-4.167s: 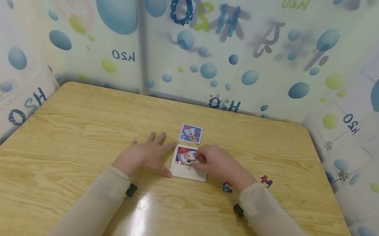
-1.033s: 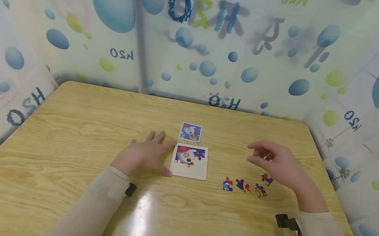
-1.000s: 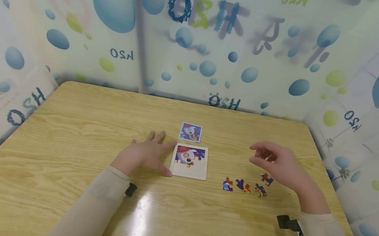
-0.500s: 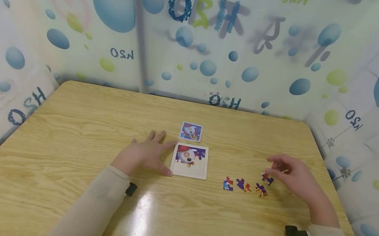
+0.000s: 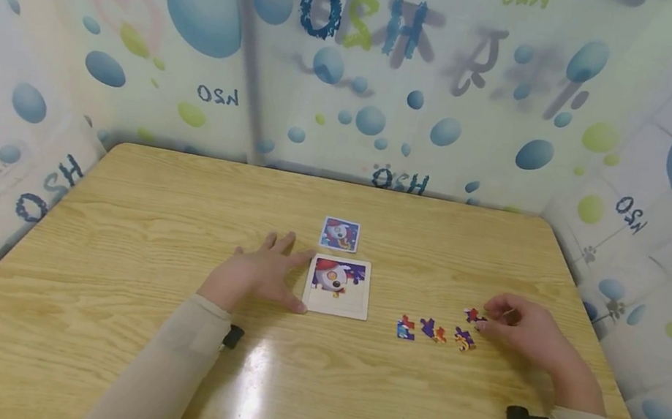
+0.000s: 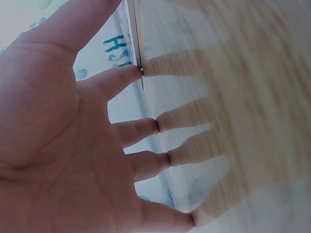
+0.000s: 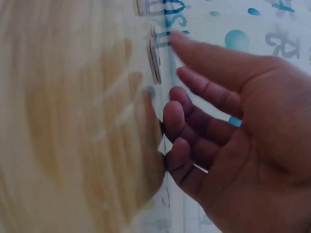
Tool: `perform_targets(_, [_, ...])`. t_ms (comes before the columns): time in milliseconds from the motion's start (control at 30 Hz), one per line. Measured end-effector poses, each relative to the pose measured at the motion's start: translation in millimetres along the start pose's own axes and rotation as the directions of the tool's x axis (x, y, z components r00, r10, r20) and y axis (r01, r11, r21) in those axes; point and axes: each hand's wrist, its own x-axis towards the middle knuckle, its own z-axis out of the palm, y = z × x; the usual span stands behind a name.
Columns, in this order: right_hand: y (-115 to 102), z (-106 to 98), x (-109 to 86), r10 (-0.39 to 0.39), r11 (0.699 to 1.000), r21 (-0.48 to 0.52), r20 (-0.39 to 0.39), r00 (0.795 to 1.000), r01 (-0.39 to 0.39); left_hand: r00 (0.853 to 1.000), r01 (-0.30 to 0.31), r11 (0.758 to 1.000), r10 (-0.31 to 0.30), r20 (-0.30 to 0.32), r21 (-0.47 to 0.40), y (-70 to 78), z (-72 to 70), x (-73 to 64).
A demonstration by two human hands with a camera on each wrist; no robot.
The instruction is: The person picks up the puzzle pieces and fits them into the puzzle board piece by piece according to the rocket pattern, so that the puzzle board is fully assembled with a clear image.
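Observation:
In the head view my left hand [image 5: 261, 275] rests on the table with fingers spread. Its thumb and index fingertip touch the left edge of a white puzzle tray [image 5: 336, 307], whose upper part holds joined pieces of a cartoon picture [image 5: 333, 276]. My right hand [image 5: 525, 334] is low over the table at the right, fingers loosely bent. Its thumb and index tips are at the right edge of a red and purple jigsaw piece [image 5: 473, 316]. In the right wrist view, thumb [image 7: 214, 56] and fingers stand apart with nothing between them.
Behind the tray lies a small square picture card [image 5: 340, 235] with the same cartoon. More loose jigsaw pieces lie right of the tray: a red and blue one [image 5: 406, 327], a purple and orange group [image 5: 432, 329] and a purple and yellow one [image 5: 464, 339].
Earlier my right hand was pressing at the tray; it has since drawn away rightward, then lowered to the red and purple piece. The tray's purple upper-right corner now shows. My left hand has stayed put.

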Motion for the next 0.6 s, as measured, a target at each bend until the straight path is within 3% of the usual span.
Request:
perform_targets(400, [5.4,8.4,-1.9,0.005,0.999,-0.036,0.023,1.0,-0.004,1.0,-0.013,1.0,0.013,0.005,0.016,1.2,1.4,-0.2])
perform_targets(600, [3.3,9.1,0.4,-0.002,1.0,-0.008,0.04,0.999,0.002,1.0,-0.007,1.0,0.007,0.002,0.028,-0.5,0.7,0.4])
